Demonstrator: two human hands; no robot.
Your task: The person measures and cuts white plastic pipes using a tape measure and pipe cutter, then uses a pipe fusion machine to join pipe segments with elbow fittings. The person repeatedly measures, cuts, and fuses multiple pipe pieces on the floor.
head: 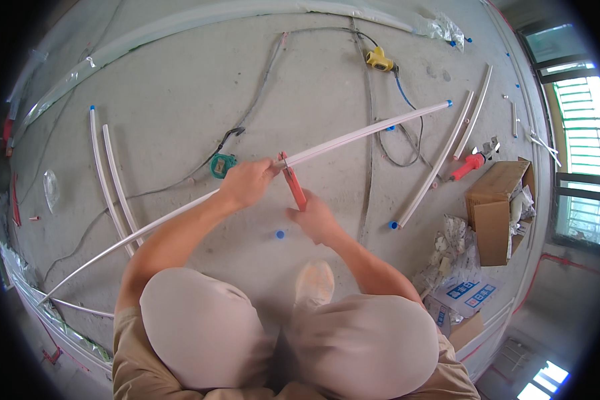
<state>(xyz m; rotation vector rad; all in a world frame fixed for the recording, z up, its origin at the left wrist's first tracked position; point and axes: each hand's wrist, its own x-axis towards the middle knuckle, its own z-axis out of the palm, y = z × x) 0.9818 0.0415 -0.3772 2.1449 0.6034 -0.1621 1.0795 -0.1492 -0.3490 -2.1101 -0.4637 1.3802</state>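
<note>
A long white plastic pipe [370,131] slants across in front of me, with a blue cap on its far right end. My left hand [249,182] grips it near the middle. Red-handled pipe cutters [295,187] are in my right hand [316,219], and their jaws are at the pipe just right of my left fingers. Whether the blade has gone into the pipe is too small to tell. Beside my left hand, a teal tape measure [223,165] lies on the concrete floor. A loose blue cap [280,234] rests below the cutters.
Cut pipes lie at left [100,160] and right [437,162]. A yellow socket block [379,59] with cables sits ahead. On the right are a red-handled pipe-welding tool [467,166], an open cardboard box [490,215] and plastic bags [452,245]. Wrapped pipes [145,42] line the far side.
</note>
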